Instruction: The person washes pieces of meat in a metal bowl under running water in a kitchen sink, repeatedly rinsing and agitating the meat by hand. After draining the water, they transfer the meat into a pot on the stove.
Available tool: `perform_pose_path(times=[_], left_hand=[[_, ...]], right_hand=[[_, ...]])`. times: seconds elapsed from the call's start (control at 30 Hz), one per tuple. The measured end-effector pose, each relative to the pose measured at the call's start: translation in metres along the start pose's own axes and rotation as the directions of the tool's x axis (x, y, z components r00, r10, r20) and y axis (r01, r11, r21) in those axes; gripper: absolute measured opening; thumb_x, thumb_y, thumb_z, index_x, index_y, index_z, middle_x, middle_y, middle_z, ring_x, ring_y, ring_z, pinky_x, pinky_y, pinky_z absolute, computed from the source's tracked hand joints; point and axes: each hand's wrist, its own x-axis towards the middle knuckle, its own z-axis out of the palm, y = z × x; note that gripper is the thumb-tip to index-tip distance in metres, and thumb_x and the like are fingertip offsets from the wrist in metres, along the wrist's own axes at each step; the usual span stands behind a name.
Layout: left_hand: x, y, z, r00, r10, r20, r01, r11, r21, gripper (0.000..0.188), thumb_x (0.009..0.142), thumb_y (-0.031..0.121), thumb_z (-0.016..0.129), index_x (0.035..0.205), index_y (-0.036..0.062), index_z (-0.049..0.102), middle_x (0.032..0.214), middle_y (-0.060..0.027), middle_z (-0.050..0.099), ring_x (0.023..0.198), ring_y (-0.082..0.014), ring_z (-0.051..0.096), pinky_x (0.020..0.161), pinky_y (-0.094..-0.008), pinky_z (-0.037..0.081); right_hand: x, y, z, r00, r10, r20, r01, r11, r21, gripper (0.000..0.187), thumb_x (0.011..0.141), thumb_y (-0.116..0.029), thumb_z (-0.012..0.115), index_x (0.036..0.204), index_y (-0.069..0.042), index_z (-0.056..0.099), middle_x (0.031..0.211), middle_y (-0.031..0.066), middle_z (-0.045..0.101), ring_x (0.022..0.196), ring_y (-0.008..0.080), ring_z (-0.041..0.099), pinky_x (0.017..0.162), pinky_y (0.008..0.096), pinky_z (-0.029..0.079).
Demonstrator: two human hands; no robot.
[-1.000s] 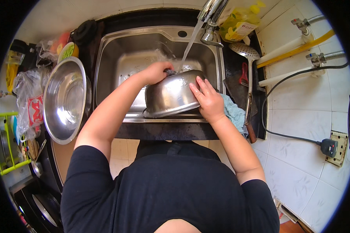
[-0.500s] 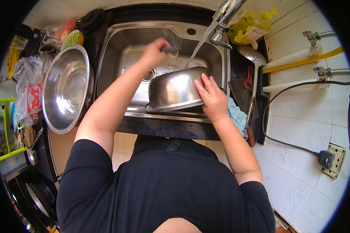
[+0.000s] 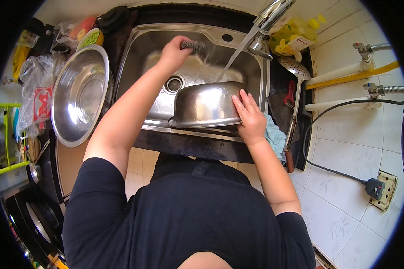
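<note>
My left hand point(image 3: 174, 53) is raised over the left part of the steel sink point(image 3: 137, 67), its fingers closed on a dark steel wool scourer point(image 3: 194, 46). A steel basin point(image 3: 207, 106) leans on its side at the sink's front edge, its rounded outside facing me. My right hand point(image 3: 250, 114) holds the basin at its right end, fingers lying along the wall; the thumb is hidden. From the tap point(image 3: 274, 15), a stream of water point(image 3: 239, 53) falls behind the basin, where the basin's inside is out of sight.
A large steel bowl point(image 3: 60, 96) stands left of the sink, beside a small bowl of chopped greens point(image 3: 92, 37) and plastic bags point(image 3: 31, 85). To the right lie a slotted ladle point(image 3: 294, 105), a red peeler point(image 3: 290, 94) and a blue cloth point(image 3: 274, 134). A yellow bottle point(image 3: 296, 33) stands behind them.
My left hand with the scourer has moved up and slightly left, uncovering the drain. The basin has turned slightly, its rim now more level, with my right hand still on it.
</note>
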Motion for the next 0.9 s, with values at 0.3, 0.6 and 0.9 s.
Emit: perform_pose_path(times=[0.3, 0.6, 0.9], left_hand=[[-0.042, -0.003, -0.018, 0.921, -0.348, 0.176, 0.389, 0.851, -0.353, 0.025, 0.084, 0.006, 0.052, 0.109, 0.0034, 0.047, 0.100, -0.0103, 0.057, 0.091, -0.0196, 0.057, 0.071, -0.0351, 0.052], [-0.086, 0.035, -0.084, 0.917, -0.391, 0.074, 0.347, 0.693, -0.632, 0.023, 0.083, 0.005, 0.051, 0.106, 0.0071, 0.047, 0.102, -0.0083, 0.056, 0.093, -0.0222, 0.056, 0.074, -0.0408, 0.050], [-0.126, 0.056, -0.098, 0.817, 0.519, -0.252, -0.510, 0.854, 0.103, 0.034, 0.077, 0.007, 0.063, 0.108, 0.0059, 0.050, 0.124, -0.0164, 0.046, 0.114, -0.0252, 0.046, 0.096, -0.0347, 0.038]], right_hand=[[-0.001, -0.002, -0.003, 0.997, 0.075, 0.017, -0.076, 0.996, 0.050, 0.046, 0.067, 0.003, 0.056, 0.109, -0.015, 0.060, 0.114, 0.0125, 0.057, 0.098, 0.0345, 0.057, 0.079, 0.0362, 0.049], [0.005, -0.016, -0.003, 0.996, 0.069, -0.052, -0.066, 0.996, 0.068, 0.042, 0.068, 0.002, 0.056, 0.108, -0.013, 0.061, 0.113, 0.0122, 0.058, 0.100, 0.0351, 0.057, 0.081, 0.0365, 0.048], [0.020, -0.027, 0.036, 0.604, 0.733, 0.313, -0.729, 0.349, 0.589, 0.026, 0.083, -0.003, 0.054, 0.108, 0.002, 0.055, 0.112, 0.0119, 0.058, 0.100, 0.0183, 0.056, 0.086, 0.0284, 0.042]])
